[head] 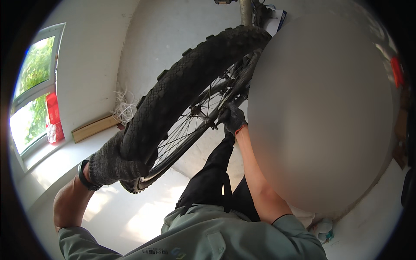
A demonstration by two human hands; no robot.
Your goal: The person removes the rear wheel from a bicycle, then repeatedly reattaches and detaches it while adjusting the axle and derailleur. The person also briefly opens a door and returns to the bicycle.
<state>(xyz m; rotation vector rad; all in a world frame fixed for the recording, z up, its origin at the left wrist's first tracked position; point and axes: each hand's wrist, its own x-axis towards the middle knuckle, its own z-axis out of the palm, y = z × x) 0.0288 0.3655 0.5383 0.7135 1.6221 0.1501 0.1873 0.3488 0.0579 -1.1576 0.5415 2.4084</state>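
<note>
A fat, knobbly black bicycle tire (195,73) arcs across the middle of the view on a spoked wheel. My left hand (117,159), in a grey knit glove, grips the tire at its lower left end. The wheel's hub (197,111) and thin spokes (177,133) show below the tire. On the far side, my right hand (234,118), in a dark grey glove with an orange cuff, has curled fingers against the dark rim and nearby frame parts. What its fingertips touch is hidden. A light-coloured frame tube (245,13) rises behind the tire.
A window (34,84) is at left, with a red box (54,118) on its sill. A long cardboard box (96,128) and tangled white strips (125,107) lie by the wall. A pedal (225,1) shows at the top. A large blurred area covers the right side.
</note>
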